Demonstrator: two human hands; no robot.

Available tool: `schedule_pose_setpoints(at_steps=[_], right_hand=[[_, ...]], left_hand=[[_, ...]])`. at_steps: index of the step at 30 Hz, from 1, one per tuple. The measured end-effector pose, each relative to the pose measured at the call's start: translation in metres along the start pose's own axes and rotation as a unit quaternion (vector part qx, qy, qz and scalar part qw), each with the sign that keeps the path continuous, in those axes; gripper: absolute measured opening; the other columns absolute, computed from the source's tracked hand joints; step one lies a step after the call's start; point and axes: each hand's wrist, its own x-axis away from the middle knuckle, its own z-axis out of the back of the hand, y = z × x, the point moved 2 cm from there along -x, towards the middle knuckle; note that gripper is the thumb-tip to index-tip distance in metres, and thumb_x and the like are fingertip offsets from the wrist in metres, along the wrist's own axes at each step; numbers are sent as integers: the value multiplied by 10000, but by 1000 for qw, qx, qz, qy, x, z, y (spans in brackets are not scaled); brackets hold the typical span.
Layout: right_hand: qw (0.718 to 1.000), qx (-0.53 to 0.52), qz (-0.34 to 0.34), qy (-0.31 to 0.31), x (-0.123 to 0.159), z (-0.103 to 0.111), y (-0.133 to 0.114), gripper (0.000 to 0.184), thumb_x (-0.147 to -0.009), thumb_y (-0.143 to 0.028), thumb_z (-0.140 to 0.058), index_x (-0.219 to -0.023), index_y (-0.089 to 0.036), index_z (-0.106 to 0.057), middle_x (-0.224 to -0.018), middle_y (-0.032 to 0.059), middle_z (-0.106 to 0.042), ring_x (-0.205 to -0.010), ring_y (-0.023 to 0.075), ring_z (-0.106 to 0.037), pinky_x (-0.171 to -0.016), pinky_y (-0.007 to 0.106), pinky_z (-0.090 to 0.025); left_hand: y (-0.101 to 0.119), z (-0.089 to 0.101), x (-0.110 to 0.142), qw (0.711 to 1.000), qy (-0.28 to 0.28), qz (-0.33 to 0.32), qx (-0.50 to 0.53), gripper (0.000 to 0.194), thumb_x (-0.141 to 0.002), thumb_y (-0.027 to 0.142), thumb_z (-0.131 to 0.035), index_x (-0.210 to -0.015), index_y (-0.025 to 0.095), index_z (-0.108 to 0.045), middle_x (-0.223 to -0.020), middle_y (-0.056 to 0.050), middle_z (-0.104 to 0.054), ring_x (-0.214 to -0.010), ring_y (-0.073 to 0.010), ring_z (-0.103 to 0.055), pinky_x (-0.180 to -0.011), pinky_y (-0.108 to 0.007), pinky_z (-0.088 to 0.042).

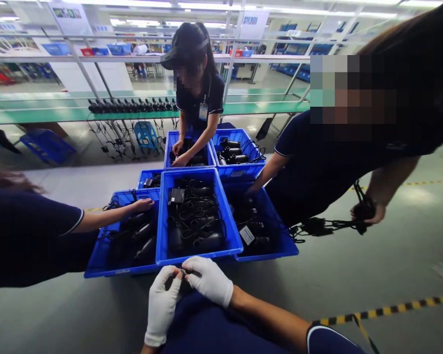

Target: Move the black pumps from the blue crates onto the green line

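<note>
Both my hands wear white gloves and meet just in front of the middle blue bin (162, 231). My left hand (162, 300) and my right hand (210, 279) pinch a small dark object (183, 272) between their fingertips; it is too small to name. The bin beyond them holds black devices and coiled black cables (195, 216).
Several more blue bins (99, 255) of black devices stand on the grey floor. A person at left reaches a hand (142, 204) into one bin. Another person (197, 93) bends over the far bins. A third at right holds black cables (332, 225). Yellow-black floor tape (391, 309) runs at right.
</note>
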Motion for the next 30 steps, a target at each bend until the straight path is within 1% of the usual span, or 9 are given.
schedule_pose_setpoints(at_steps=[2, 5, 7, 13, 17, 20, 24, 27, 30], right_hand=[[998, 39, 28, 41, -1, 0, 4, 240, -777, -250, -590, -1002, -181, -635, -1015, 78, -635, -935, 183, -575, -843, 305, -452], [995, 39, 85, 34, -4, -2, 7, 123, -803, -205, -557, -888, -185, -643, -911, 54, -654, -835, 152, -591, -787, 270, -457], [995, 32, 88, 33, -7, 0, 9, 103, -813, -188, -536, -809, -182, -639, -823, 39, -652, -759, 137, -586, -745, 257, -453], [997, -69, -25, -4, -18, 15, 7, 152, -812, -243, -533, -756, -154, -644, -727, 16, -620, -680, 119, -565, -642, 215, -444], [988, -108, -67, -91, -21, 20, 7, 164, -796, -238, -534, -767, -143, -664, -679, -10, -606, -638, 103, -549, -598, 188, -425], [990, -58, -49, -121, -22, 24, 8, 161, -791, -211, -526, -786, -147, -674, -692, -12, -619, -650, 99, -557, -598, 176, -416], [988, 85, 15, -126, -27, 29, 9, 195, -812, -235, -507, -838, -169, -688, -792, 8, -655, -727, 121, -588, -645, 194, -420], [977, 180, 54, -105, -34, 31, 13, 204, -815, -289, -521, -875, -204, -696, -857, 10, -673, -758, 145, -599, -659, 226, -416], [975, 202, 55, -75, -42, 32, 20, 201, -812, -312, -531, -859, -209, -698, -843, 8, -679, -728, 136, -599, -639, 223, -410]], left_hand=[[-1, 0, -2, 999, -1, 36, 29, 359, -735, 471, -657, -873, 140, -636, -893, -56, -639, -832, -180, -594, -774, -249, -500], [-2, -1, -3, 996, -2, 68, 56, 440, -688, 527, -679, -870, 127, -647, -893, -71, -651, -821, -199, -608, -772, -269, -515], [-2, -2, -2, 996, 1, 74, 54, 467, -672, 546, -685, -872, 126, -655, -904, -82, -658, -834, -211, -616, -776, -277, -521], [-5, -7, -2, 996, 50, 42, 54, 581, -670, 532, -701, -1117, 173, -609, -992, -76, -660, -872, -211, -637, -795, -287, -532], [-17, -9, -6, 998, 28, 1, 60, 469, -620, 488, -757, -955, 170, -676, -948, -75, -665, -838, -220, -644, -770, -286, -546], [-35, -8, -13, 997, 55, -15, 54, 418, -570, 499, -782, -811, 169, -692, -861, -64, -672, -756, -209, -646, -719, -281, -557], [-56, -9, -26, 993, 114, 15, 35, 446, -548, 537, -772, -784, 169, -689, -759, -48, -677, -679, -198, -638, -668, -282, -557], [-53, -15, -33, 987, 156, 22, 8, 461, -577, 565, -738, -797, 164, -684, -731, -44, -677, -682, -201, -638, -676, -288, -552], [-38, -27, -33, 983, 179, -20, -25, 441, -645, 571, -684, -833, 171, -674, -789, -47, -685, -746, -209, -642, -744, -294, -539]])
